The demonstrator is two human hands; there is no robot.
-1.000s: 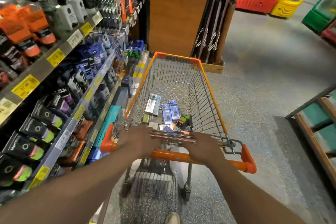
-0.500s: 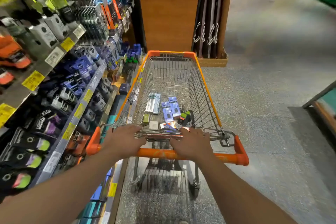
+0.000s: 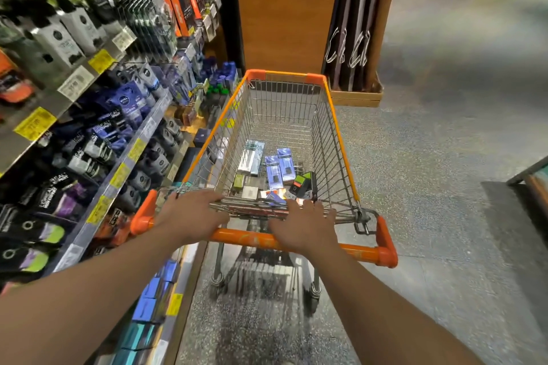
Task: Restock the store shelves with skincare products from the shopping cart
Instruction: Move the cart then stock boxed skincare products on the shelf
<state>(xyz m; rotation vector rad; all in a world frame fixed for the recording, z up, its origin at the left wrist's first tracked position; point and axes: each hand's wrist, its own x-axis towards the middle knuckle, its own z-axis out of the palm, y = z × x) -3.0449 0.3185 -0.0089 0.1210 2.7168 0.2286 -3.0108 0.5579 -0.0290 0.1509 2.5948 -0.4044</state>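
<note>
Skincare boxes (image 3: 275,170) lie in the shopping cart (image 3: 341,139) just beyond both hands, long axes pointing away; right hand (image 3: 302,228) nearer, left hand (image 3: 192,216) beside, fingers (image 3: 308,207) relaxed over the handle (image 3: 361,252)

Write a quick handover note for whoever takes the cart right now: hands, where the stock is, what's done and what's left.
Left hand and right hand: both lie over the cart handle end, fingers on the wire flap; whether either has a grip can't be told.
Stock: small boxes lie on the cart floor, near the handle end.
Shelves: on the left, beside the cart, already well filled.
Done: cart is alongside the shelves.
Left: nothing is in hand yet; all the boxes need shelving.
</note>
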